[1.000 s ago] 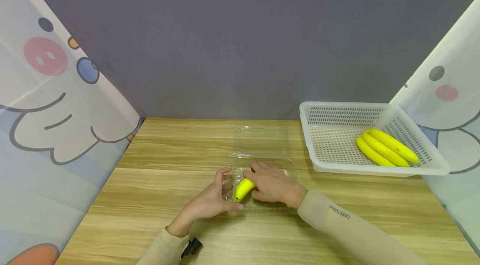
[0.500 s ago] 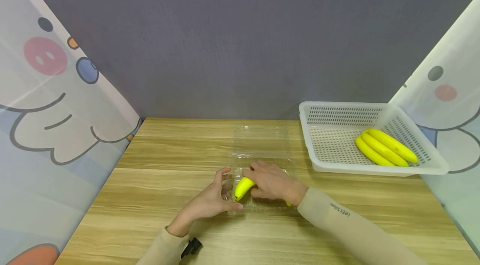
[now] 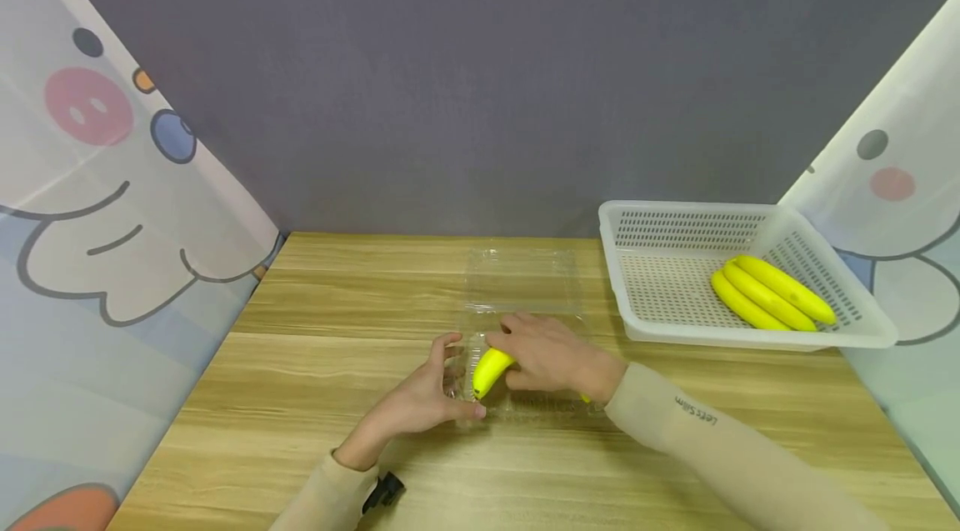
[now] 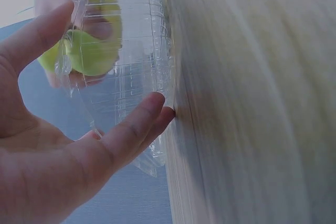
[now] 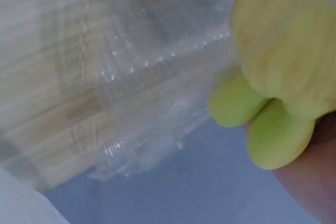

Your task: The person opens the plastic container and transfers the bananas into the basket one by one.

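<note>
In the head view my right hand [image 3: 551, 356] grips a bunch of yellow bananas [image 3: 492, 370] from above, over the base of a lidded clear plastic container [image 3: 521, 281]. The palm covers most of the bunch; one end sticks out on the left, and a bit of yellow shows by the wrist. Several bananas [image 5: 278, 135] joined together appear in the right wrist view. My left hand [image 3: 420, 399] is spread around the container's left side, thumb at the front corner. In the left wrist view its fingers [image 4: 134, 129] are nearly straight against the clear wall.
A white perforated basket [image 3: 637, 281] stands at the right rear, holding another bunch of bananas [image 3: 772, 295]. The container's raised lid lies back towards the dark rear wall [image 3: 450, 81]. Wood-grain tabletop [image 3: 315, 348] lies around the container.
My right hand has shifted a little to the right, carrying the bananas with it. The left hand stays in place at the container's side.
</note>
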{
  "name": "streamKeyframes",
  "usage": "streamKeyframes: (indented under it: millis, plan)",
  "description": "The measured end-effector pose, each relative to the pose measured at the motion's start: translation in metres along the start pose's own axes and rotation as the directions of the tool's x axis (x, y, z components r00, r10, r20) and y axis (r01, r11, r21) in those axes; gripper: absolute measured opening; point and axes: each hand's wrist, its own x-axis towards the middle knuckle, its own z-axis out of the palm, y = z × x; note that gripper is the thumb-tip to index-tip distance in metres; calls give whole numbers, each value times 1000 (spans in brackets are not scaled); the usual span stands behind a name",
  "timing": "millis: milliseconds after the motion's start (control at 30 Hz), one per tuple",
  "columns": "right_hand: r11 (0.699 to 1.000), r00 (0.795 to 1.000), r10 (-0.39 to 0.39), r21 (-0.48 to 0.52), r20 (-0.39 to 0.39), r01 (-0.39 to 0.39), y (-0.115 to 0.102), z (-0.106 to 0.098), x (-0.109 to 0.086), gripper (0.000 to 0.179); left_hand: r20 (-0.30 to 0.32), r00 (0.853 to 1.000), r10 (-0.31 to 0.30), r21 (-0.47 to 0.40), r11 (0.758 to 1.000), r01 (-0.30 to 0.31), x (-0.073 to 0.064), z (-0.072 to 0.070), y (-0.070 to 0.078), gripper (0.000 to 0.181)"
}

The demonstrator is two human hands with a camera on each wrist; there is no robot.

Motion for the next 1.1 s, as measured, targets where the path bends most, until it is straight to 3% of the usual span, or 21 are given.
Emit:
streamKeyframes:
  millis: [700, 1100]
  plan:
    - [999, 987, -26, -28, -162, 22, 10, -31, -16, 33, -7, 1000, -9, -31, 999, 8, 0, 0, 4, 111]
    - [999, 988, -5, -35, -155, -1, 12, -35, -24, 33, -1, 1000, -17, -49, 999, 17, 0, 0, 6, 111]
